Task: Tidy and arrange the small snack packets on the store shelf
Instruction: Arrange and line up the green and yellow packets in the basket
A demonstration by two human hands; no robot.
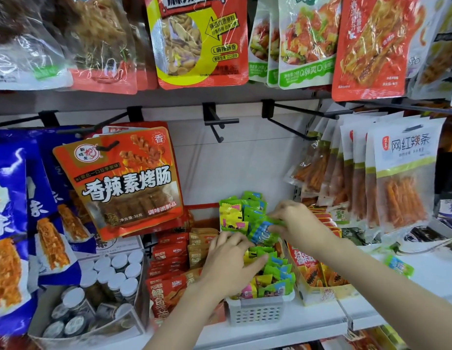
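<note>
Both hands are working over the small grey perforated plastic basket [257, 310] of green, yellow and blue foil snack packets [275, 271], whose row is running away from the person toward the shelf back. Nearer, the left hand [230, 263] is lying on the middle of the row, fingers loosely spread and pressing the packets, gripping none as far as I can tell. Farther, the right hand [295, 221] is pinching a green packet [274, 221] at the upright stack [235, 215] behind; that hand looks better placed to seat it.
</note>
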